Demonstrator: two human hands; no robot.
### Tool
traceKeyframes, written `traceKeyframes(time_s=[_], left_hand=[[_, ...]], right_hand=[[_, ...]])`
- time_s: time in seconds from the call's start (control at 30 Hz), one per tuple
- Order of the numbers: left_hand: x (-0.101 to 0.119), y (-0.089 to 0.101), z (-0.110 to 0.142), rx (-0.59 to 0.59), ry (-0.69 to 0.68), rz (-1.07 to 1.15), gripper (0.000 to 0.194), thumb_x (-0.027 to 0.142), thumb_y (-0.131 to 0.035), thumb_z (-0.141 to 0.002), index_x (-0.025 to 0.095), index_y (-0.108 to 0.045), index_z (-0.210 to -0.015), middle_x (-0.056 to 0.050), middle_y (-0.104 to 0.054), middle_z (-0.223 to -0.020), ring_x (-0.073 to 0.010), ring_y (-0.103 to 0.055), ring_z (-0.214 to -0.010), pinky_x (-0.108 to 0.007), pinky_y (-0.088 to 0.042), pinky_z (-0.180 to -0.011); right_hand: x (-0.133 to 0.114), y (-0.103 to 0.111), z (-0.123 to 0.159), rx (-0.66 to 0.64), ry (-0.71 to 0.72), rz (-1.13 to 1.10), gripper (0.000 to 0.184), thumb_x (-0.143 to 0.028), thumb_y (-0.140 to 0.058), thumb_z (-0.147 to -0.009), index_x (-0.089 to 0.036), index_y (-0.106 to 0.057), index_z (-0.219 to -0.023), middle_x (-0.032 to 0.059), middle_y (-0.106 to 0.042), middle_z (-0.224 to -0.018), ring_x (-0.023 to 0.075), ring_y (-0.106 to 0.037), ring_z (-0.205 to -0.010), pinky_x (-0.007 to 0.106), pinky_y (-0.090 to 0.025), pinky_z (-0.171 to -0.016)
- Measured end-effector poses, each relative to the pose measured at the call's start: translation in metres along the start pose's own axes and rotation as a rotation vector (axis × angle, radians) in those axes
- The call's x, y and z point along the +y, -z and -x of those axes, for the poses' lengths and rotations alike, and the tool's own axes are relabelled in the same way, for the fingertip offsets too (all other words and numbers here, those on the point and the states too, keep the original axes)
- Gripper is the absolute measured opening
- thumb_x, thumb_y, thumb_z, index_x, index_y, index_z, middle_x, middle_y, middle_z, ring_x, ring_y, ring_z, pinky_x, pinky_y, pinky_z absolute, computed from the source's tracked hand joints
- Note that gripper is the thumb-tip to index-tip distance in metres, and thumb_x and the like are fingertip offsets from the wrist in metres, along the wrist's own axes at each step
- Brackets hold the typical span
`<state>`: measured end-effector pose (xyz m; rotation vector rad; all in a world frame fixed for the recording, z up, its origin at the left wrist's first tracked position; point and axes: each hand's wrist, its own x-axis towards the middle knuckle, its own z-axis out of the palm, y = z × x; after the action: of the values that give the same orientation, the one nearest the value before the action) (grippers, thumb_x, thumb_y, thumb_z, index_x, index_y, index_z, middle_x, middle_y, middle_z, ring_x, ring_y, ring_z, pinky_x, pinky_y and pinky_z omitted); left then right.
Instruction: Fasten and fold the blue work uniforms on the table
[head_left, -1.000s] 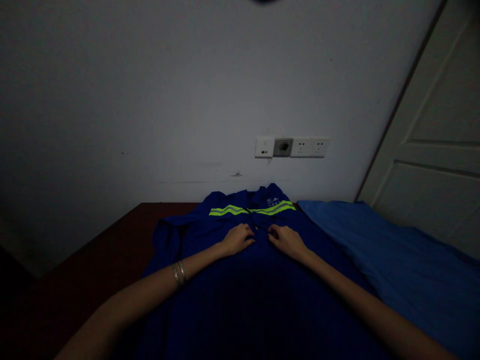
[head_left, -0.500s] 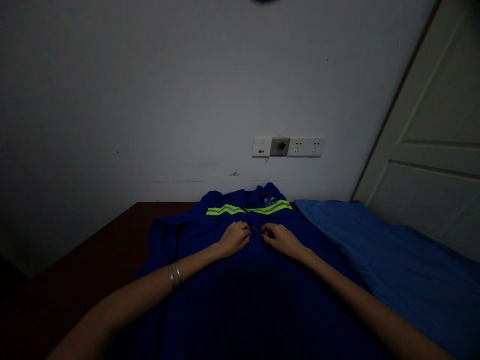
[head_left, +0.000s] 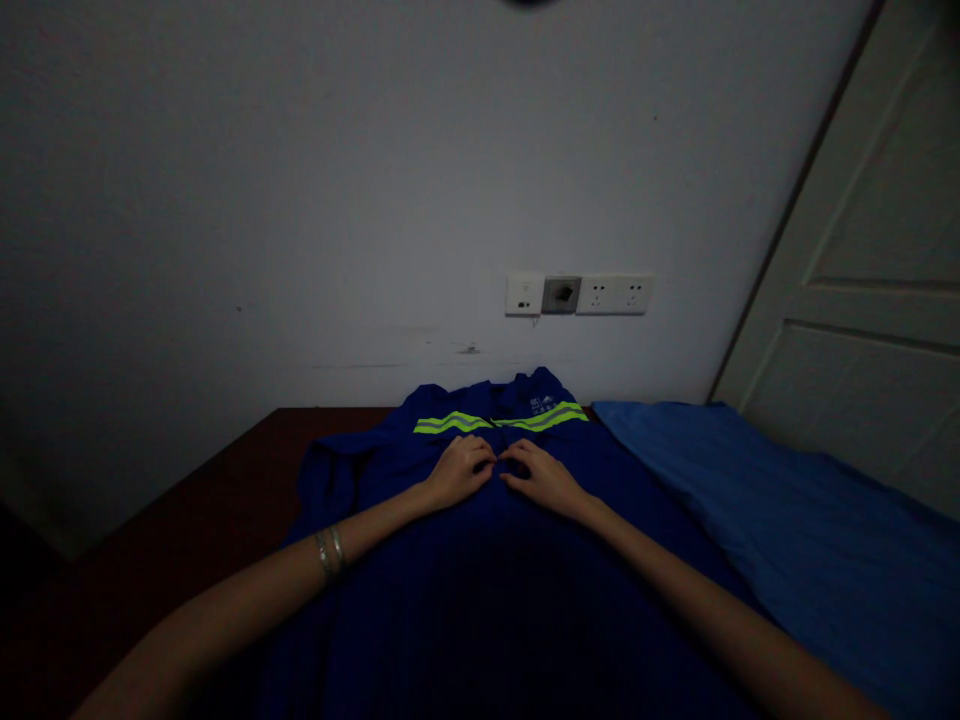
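Observation:
A dark blue work jacket [head_left: 420, 545] with yellow-green and grey reflective stripes lies spread out, front up, its collar toward the wall. Below the stripes, my left hand [head_left: 463, 472] rests on the front with its fingers curled in at the middle edge, apparently pinching the cloth. My right hand [head_left: 546, 480] is just across from it, fingertips near the same front opening. Its thumb and forefinger are bent, with a gap between them. The two hands almost touch at the fingertips. Whatever fastener lies under them is too dark to make out.
Under the jacket is a dark reddish-brown tabletop [head_left: 225, 490]. A lighter blue cloth [head_left: 780, 520] lies along the right side. Behind stands a pale wall [head_left: 360, 200] with a row of sockets and switches [head_left: 611, 295]. A panelled door [head_left: 877, 300] is at the right.
My right hand has moved left, closing the space to my left hand. The left hand has shifted slightly up and left. The jacket lies much as before.

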<state>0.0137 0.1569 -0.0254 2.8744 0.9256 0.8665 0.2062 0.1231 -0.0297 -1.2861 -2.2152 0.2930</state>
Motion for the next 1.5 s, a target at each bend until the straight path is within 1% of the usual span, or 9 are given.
traceKeyframes(time_s=[0.27,0.53,0.67,0.87,1.03,1.1,1.23,1.37,1.5], left_hand=[[-0.005,0.001,0.004,0.021,-0.018,0.038,0.014,0.018,-0.05,-0.082,0.017,-0.062,-0.088,-0.005,-0.064,-0.093,-0.0165,-0.055,-0.089,-0.031,-0.037,-0.08],[-0.006,0.004,0.004,0.015,0.046,0.108,0.013,0.02,-0.052,-0.08,0.018,-0.06,-0.09,-0.005,-0.062,-0.095,-0.0175,-0.053,-0.093,-0.032,-0.038,-0.084],[-0.008,0.001,0.004,0.005,0.074,0.189,0.025,0.025,-0.06,-0.077,0.019,-0.06,-0.102,-0.006,-0.062,-0.105,-0.0189,-0.052,-0.101,-0.033,-0.038,-0.089],[-0.01,-0.006,0.004,-0.018,0.132,0.228,0.017,0.018,-0.056,-0.08,0.018,-0.067,-0.093,-0.005,-0.068,-0.097,-0.0172,-0.058,-0.094,-0.031,-0.04,-0.087],[-0.011,-0.009,0.005,-0.035,0.13,0.236,0.019,0.018,-0.055,-0.08,0.02,-0.067,-0.095,-0.003,-0.069,-0.099,-0.017,-0.059,-0.096,-0.031,-0.04,-0.089],[-0.012,-0.009,0.005,-0.036,0.136,0.234,0.02,0.018,-0.055,-0.081,0.02,-0.067,-0.096,-0.003,-0.069,-0.1,-0.0171,-0.06,-0.096,-0.03,-0.04,-0.089],[-0.015,-0.009,0.007,-0.024,0.126,0.234,0.02,0.02,-0.054,-0.081,0.02,-0.068,-0.096,-0.004,-0.069,-0.097,-0.0172,-0.061,-0.093,-0.03,-0.042,-0.088],[-0.015,-0.007,0.008,-0.008,0.164,0.251,0.02,0.019,-0.055,-0.079,0.019,-0.069,-0.094,-0.003,-0.07,-0.097,-0.0174,-0.061,-0.092,-0.03,-0.043,-0.086],[-0.014,-0.006,0.008,0.014,0.266,0.326,0.022,0.018,-0.056,-0.077,0.018,-0.068,-0.095,-0.004,-0.069,-0.097,-0.0166,-0.062,-0.089,-0.028,-0.045,-0.084]], right_hand=[[0.006,-0.01,-0.008,0.142,-0.025,-0.041,0.019,-0.028,-0.063,-0.072,-0.021,-0.064,-0.09,0.0052,-0.052,-0.109,0.0183,-0.049,-0.103,0.031,-0.043,-0.084],[0.011,-0.017,-0.017,0.171,0.003,-0.186,0.006,-0.019,-0.061,-0.072,-0.019,-0.067,-0.074,0.0056,-0.052,-0.105,0.0184,-0.05,-0.104,0.033,-0.04,-0.09],[0.009,-0.018,-0.019,0.191,-0.016,-0.227,0.008,-0.02,-0.06,-0.073,-0.019,-0.068,-0.073,0.0057,-0.052,-0.102,0.0183,-0.052,-0.1,0.033,-0.042,-0.087],[0.009,-0.013,-0.015,0.203,-0.032,-0.235,0.012,-0.024,-0.06,-0.072,-0.02,-0.069,-0.08,0.0056,-0.054,-0.102,0.0176,-0.053,-0.098,0.031,-0.041,-0.088],[0.023,0.0,-0.006,0.282,-0.213,-0.139,0.016,-0.024,-0.055,-0.074,-0.019,-0.064,-0.086,0.004,-0.06,-0.093,0.0163,-0.055,-0.089,0.029,-0.042,-0.082],[0.028,0.003,-0.003,0.246,-0.321,-0.103,0.017,-0.024,-0.052,-0.074,-0.019,-0.061,-0.088,0.0028,-0.062,-0.085,0.0151,-0.057,-0.079,0.026,-0.043,-0.073],[0.026,0.003,0.001,0.05,-0.479,-0.028,0.021,-0.035,-0.051,-0.077,-0.018,-0.062,-0.077,0.0039,-0.066,-0.071,0.0151,-0.059,-0.064,0.023,-0.039,-0.057],[0.02,-0.001,0.001,-0.005,-0.466,0.095,0.028,-0.039,-0.049,-0.079,-0.018,-0.063,-0.067,0.0068,-0.068,-0.071,0.0177,-0.063,-0.069,0.024,-0.036,-0.057],[0.02,-0.003,-0.001,-0.043,-0.494,0.137,0.032,-0.044,-0.049,-0.079,-0.017,-0.063,-0.067,0.0081,-0.067,-0.071,0.0191,-0.063,-0.069,0.025,-0.036,-0.057]])
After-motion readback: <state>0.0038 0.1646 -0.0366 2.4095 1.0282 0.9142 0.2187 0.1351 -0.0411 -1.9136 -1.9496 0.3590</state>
